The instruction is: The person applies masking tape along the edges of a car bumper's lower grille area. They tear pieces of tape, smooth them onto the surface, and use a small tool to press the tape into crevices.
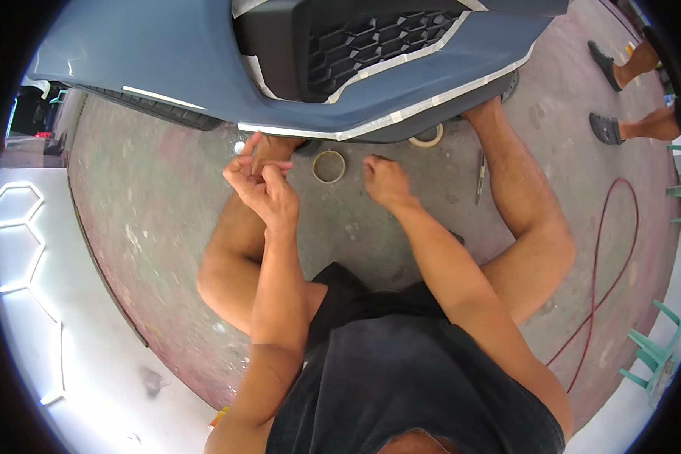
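In front of me is a blue-grey car bumper (159, 45) with a black honeycomb grille (371, 41). White masking tape (401, 115) runs along its lower edge and around the grille opening. My left hand (263, 185) is raised just below the bumper's lower edge, its fingers partly bent and apart, with nothing visible in them. To its right, my right hand (387, 181) is closed with curled fingers; whatever it might hold is hidden. A tape roll (315, 168) lies on the floor between the hands. Another tape roll (429, 144) sits partly under the bumper.
A slim pen-like tool (480, 181) lies by my right leg. A red hose (595, 257) loops across the floor at right, near a green plastic stool (654, 348). Another person's feet in dark clogs (605, 129) stand at the upper right. Hexagonal lights (19, 225) line the left wall.
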A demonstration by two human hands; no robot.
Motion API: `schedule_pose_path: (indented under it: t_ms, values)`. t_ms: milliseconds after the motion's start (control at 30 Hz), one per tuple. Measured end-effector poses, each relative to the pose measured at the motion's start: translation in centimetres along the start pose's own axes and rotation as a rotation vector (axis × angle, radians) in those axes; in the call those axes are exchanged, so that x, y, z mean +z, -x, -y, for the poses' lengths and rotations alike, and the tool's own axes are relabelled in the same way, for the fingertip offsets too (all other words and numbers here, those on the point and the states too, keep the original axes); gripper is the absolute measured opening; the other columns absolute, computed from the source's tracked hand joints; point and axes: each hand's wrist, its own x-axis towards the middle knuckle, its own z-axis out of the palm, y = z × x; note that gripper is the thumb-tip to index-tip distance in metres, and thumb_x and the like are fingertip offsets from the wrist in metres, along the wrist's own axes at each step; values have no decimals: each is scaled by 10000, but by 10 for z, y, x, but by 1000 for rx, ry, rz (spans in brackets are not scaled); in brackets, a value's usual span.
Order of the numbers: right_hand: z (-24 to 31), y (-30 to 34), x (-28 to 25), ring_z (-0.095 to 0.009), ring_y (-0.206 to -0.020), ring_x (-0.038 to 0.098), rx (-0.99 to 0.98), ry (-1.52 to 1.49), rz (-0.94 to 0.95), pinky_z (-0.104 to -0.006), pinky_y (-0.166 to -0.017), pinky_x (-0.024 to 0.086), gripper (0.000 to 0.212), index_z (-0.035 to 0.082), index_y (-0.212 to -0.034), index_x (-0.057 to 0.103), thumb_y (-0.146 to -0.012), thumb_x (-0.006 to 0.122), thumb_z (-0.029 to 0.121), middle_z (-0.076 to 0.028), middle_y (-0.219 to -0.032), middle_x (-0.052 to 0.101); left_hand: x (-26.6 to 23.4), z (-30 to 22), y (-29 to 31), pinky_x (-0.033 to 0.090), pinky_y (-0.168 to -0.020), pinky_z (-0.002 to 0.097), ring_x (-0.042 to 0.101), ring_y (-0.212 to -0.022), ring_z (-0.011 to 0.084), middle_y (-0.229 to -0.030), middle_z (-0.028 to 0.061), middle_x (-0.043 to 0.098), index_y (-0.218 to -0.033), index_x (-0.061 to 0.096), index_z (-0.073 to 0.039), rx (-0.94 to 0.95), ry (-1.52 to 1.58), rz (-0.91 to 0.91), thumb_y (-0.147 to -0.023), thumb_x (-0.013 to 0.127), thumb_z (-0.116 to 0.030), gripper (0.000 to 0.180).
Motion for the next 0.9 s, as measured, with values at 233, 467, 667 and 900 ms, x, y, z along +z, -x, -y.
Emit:
schedule_pose_path:
  t_ms: [233,467,667,900]
  values:
    - [41,-39,55,-419,-1091,735,71,76,-45,-508,-901,618,348,81,-1283,639,-976,660,244,-217,-1325,686,-32,2,37,549,-724,310,666,-745,175,-1049,164,722,-945,598,22,-329,-247,60,-1008,627,-55,104]
    - [36,-11,11,-412,-1083,733,-97,-240,166,-482,-951,585,343,57,-1274,645,-947,644,161,-219,-1181,743,-39,4,26,559,-732,293,691,-780,158,-955,107,721,-1037,647,13,-553,-230,-99,-1031,671,-110,125]
    - [44,3,-40,-350,-1064,745,-196,-654,319,-434,-937,571,337,31,-1267,703,-940,715,111,-200,-1144,769,-12,-5,7,564,-778,279,695,-825,160,-1064,76,677,-1292,592,8,-603,-149,-99,-1010,663,-73,302]
    - [84,27,-89,-236,-978,721,-434,-735,390,-375,-873,564,393,43,-1370,660,-979,698,43,-120,-1094,762,-19,-28,-7,559,-799,276,694,-893,155,-1154,91,677,-1404,592,19,-587,-68,-69,-1035,612,-64,379]
